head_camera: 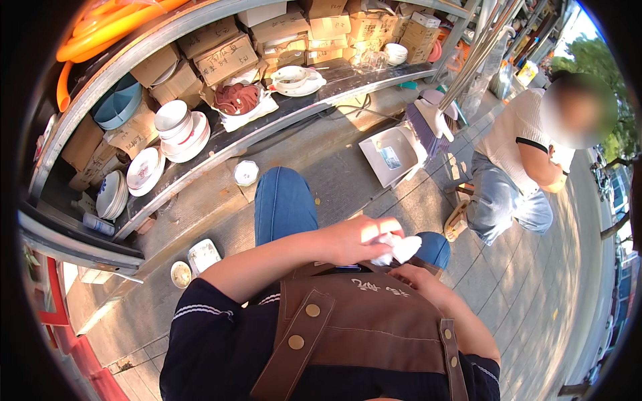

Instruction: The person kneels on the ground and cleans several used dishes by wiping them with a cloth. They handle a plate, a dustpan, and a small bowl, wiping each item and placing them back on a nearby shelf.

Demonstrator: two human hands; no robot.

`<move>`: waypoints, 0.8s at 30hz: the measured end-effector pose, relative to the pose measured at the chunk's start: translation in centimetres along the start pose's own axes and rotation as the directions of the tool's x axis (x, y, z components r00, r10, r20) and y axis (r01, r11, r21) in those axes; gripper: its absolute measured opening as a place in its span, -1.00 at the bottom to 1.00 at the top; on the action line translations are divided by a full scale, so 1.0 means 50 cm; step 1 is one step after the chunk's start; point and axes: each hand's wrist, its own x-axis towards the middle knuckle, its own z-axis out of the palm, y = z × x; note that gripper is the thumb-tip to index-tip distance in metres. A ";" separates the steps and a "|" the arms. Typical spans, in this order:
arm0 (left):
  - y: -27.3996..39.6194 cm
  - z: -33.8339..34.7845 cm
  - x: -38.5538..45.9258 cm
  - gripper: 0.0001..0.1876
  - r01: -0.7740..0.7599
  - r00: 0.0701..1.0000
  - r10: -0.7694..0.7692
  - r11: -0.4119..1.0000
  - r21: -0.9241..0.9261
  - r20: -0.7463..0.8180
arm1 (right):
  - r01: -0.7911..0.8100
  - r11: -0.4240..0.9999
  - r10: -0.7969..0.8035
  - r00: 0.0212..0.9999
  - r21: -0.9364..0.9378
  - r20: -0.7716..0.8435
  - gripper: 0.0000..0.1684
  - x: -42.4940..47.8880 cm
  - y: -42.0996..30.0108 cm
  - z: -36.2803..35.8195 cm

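My left hand (353,241) is closed around a crumpled white tissue or cloth (398,249), held over my lap. Below it to the right, my right hand (419,278) rests against the upper edge of a brown apron (371,318). The fingertips of that hand are partly hidden, so I cannot tell whether they grip anything. A dark object with a bluish sheen (348,269) shows at the apron's edge. My bent knee in blue jeans (286,205) stands beyond the left forearm, and the other knee (434,248) is partly behind the tissue.
Ahead runs a low shelf (346,85) with cardboard boxes (226,59), stacked bowls (174,123) and plates (145,172). A small white dish (246,173), a soiled bowl (181,274) and a tray (204,255) lie low at left. A dustpan (391,154), a broom (429,125) and a seated person (521,150) are at right.
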 end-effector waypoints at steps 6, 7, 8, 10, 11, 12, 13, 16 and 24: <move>-0.064 0.199 0.115 -0.88 -0.409 0.810 0.233 0.882 0.234 0.538 | -0.215 0.916 0.089 0.932 -0.338 -0.351 -0.82 -0.014 -0.133 -0.006; -0.076 0.217 0.129 -0.90 -0.485 0.745 0.132 0.780 0.396 0.654 | -0.182 0.910 0.038 0.931 -0.372 -0.363 -0.84 -0.023 -0.136 -0.010; -0.093 0.229 0.134 -0.89 -0.654 0.723 0.310 0.594 0.467 0.618 | -0.168 0.905 0.015 0.931 -0.392 -0.366 -0.84 -0.029 -0.126 -0.015; -0.098 0.239 0.132 -0.86 -0.796 0.529 0.625 0.129 0.592 0.575 | -0.161 0.905 0.001 0.926 -0.393 -0.379 -0.85 -0.042 -0.130 -0.018; -0.101 0.243 0.128 -0.84 -0.704 0.683 0.503 0.258 0.662 0.530 | -0.161 0.912 0.002 0.922 -0.379 -0.386 -0.85 -0.045 -0.140 -0.019; -0.086 0.241 0.109 -0.82 -0.577 0.813 0.347 0.379 0.723 0.467 | -0.157 0.921 0.010 0.924 -0.356 -0.383 -0.85 -0.044 -0.154 -0.015; -0.078 0.239 0.097 -0.80 -0.422 0.905 0.168 0.471 0.774 0.391 | -0.175 0.923 0.039 0.929 -0.344 -0.367 -0.84 -0.041 -0.160 -0.018; -0.066 0.244 0.102 -0.81 -0.425 0.889 0.088 0.525 0.737 0.450 | -0.185 0.931 0.082 0.946 -0.314 -0.314 -0.81 -0.026 -0.158 -0.025; -0.119 0.245 0.075 -0.85 -0.412 0.873 0.141 0.725 0.552 0.468 | -0.148 0.947 0.078 0.967 -0.285 -0.243 -0.70 0.006 -0.197 -0.017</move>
